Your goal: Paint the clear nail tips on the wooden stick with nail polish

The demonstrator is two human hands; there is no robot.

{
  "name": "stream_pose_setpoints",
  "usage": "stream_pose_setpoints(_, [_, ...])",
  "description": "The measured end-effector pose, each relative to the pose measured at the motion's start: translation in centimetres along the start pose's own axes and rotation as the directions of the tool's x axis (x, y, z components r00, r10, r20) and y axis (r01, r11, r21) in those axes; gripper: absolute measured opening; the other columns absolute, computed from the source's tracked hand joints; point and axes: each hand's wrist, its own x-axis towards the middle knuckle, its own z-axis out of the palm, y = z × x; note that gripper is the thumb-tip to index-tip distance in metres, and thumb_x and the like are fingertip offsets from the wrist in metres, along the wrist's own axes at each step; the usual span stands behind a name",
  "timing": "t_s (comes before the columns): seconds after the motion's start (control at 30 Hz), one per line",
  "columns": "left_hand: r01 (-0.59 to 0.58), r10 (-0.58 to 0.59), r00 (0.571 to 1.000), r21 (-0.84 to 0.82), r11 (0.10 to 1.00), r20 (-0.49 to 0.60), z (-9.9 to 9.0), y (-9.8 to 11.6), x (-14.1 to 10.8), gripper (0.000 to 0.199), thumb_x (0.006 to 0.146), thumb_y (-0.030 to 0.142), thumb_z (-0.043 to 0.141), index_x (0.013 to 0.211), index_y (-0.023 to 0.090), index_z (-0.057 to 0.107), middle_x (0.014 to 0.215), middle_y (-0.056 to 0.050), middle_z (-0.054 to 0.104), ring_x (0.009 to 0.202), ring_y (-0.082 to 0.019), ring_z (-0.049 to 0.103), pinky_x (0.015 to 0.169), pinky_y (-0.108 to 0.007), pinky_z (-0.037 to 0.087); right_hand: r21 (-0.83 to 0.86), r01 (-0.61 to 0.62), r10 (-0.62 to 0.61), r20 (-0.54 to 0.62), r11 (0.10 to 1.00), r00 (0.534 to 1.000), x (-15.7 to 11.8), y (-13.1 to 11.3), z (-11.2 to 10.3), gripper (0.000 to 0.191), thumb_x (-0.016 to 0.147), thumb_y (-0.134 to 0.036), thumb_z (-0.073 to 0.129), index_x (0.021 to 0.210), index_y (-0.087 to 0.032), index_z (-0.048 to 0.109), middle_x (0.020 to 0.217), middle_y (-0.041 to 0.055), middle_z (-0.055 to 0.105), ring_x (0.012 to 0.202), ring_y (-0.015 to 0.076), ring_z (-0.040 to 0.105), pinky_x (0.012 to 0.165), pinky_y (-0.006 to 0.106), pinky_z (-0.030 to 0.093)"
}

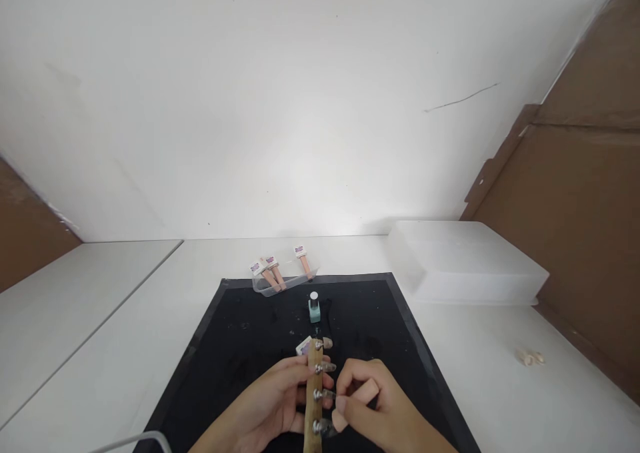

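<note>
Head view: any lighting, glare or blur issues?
Head view: white wall brightest around mid-frame, duller toward the upper corners; small glints on the metal studs along the wooden stick; beige bits at far right look soft.

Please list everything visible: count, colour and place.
Smooth wall: one, white, background
Cardboard panels: two, brown, both sides
Tabletop: one, white, below wall
Rectangular mat: one, black, on tabletop
Plastic tray: one, clear, mat's far edge
Labelled sticks: three visible, pink, in tray
Capped bottle: one, turquoise, on mat
Wooden strip with metal knobs: one, tan, lower centre
Nail-shaped tips: four, translucent, on knobs
Printed card: one, white, beyond strip
Plastic box: one, white, right of mat
Small pieces: count unclear, beige, far right
Curved tube: one, grey, lower left
Smooth piece: one, peach, beside strip
Left hand: one, holding strip
Right hand: one, pinching smooth piece
</note>
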Motion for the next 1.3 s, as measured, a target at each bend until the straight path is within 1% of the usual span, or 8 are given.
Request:
stream_pose_setpoints(0.17, [-0.006,0.006,1.0,0.002,1.0,0.0,-0.1,0.0,0.0,0.02,0.073,0.025,0.055,0.09,0.015,0.056,0.084,-0.006,0.064,0.07,-0.016,0.059,0.067,-0.034,0.048,0.017,-0.013,0.013,0.026,1.0,1.0,-0.1,-0.5,-0.1,0.011,0.074,-0.019,0.054,0.064,-0.016,0.054,0.058,0.0017,0.069,0.06,0.0162,0.059,0.069,0.027,0.042])
stream_pose_setpoints(0.3, [-0.004,0.004,1.0,-0.002,1.0,0.007,-0.1,0.1,0.1,0.02,0.073,0.026,0.056,0.09,0.014,0.057,0.086,-0.007,0.063,0.072,-0.016,0.059,0.066,-0.033,0.049,0.014,-0.009,0.009,0.006,1.0,1.0,-0.1,-0.6,-0.2,0.011,0.074,-0.019,0.054,0.064,-0.016,0.054,0.057,0.0012,0.068,0.059,0.0159,0.059,0.07,0.028,0.042])
stream_pose_setpoints(0.47, [-0.008,0.008,1.0,-0.012,1.0,0.011,-0.2,0.1,0.0,0.023,0.073,0.026,0.056,0.093,0.015,0.057,0.084,-0.006,0.063,0.071,-0.015,0.059,0.066,-0.034,0.049,0.089,0.011,-0.012,0.01,0.996,1.0,0.0,0.0,-0.1,0.013,0.075,-0.022,0.055,0.064,-0.016,0.054,0.053,0.0004,0.063,0.055,0.0152,0.057,0.061,0.026,0.042])
stream_pose_setpoints(0.57, [-0.007,0.007,1.0,-0.01,1.0,0.002,-0.1,0.1,-0.2,0.023,0.073,0.026,0.055,0.094,0.015,0.057,0.085,-0.006,0.063,0.072,-0.015,0.059,0.067,-0.033,0.049,0.116,0.023,-0.024,0.005,0.993,1.0,0.0,0.1,-0.2,0.013,0.075,-0.022,0.055,0.063,-0.016,0.054,0.054,0.0001,0.061,0.056,0.0151,0.056,0.059,0.025,0.041])
stream_pose_setpoints(0.77, [-0.004,0.004,1.0,-0.002,1.0,-0.018,0.2,0.4,-0.4,0.021,0.073,0.026,0.055,0.091,0.015,0.057,0.085,-0.006,0.064,0.073,-0.017,0.06,0.072,-0.037,0.048,0.057,0.077,-0.078,0.019,0.995,0.997,-0.3,-0.4,-0.4,0.01,0.075,-0.02,0.053,0.066,-0.016,0.057,0.061,0.0002,0.061,0.059,0.0143,0.054,0.064,0.026,0.039])
stream_pose_setpoints(0.93, [0.0,0.0,1.0,0.001,1.0,-0.016,0.2,0.4,-0.3,0.02,0.073,0.025,0.056,0.09,0.015,0.056,0.086,-0.006,0.063,0.074,-0.017,0.06,0.07,-0.036,0.048,-0.011,0.106,-0.106,-0.004,0.994,0.994,-0.4,-0.6,-0.7,0.012,0.075,-0.023,0.056,0.067,-0.016,0.061,0.064,0.0012,0.06,0.064,0.0159,0.053,0.066,0.027,0.039])
stream_pose_setpoints(1.2, [-0.004,0.004,0.999,0.001,1.0,-0.037,0.3,0.4,-0.5,0.021,0.073,0.025,0.056,0.092,0.016,0.058,0.082,-0.005,0.063,0.07,-0.015,0.059,0.068,-0.033,0.049,-0.025,0.069,-0.07,-0.047,0.997,0.996,-0.7,-1.0,-0.6,0.01,0.072,-0.025,0.061,0.068,-0.017,0.064,0.069,0.003,0.061,0.072,0.019,0.053,0.072,0.03,0.038])
stream_pose_setpoints(1.3, [-0.004,0.004,0.999,-0.005,1.0,-0.035,0.3,0.4,-0.5,0.02,0.072,0.025,0.056,0.089,0.016,0.059,0.081,-0.004,0.063,0.068,-0.015,0.059,0.067,-0.033,0.049,-0.03,0.061,-0.062,-0.031,0.998,0.998,-0.7,-1.4,-0.5,0.006,0.071,-0.021,0.059,0.069,-0.017,0.064,0.069,0.0026,0.064,0.073,0.0191,0.055,0.073,0.029,0.039])
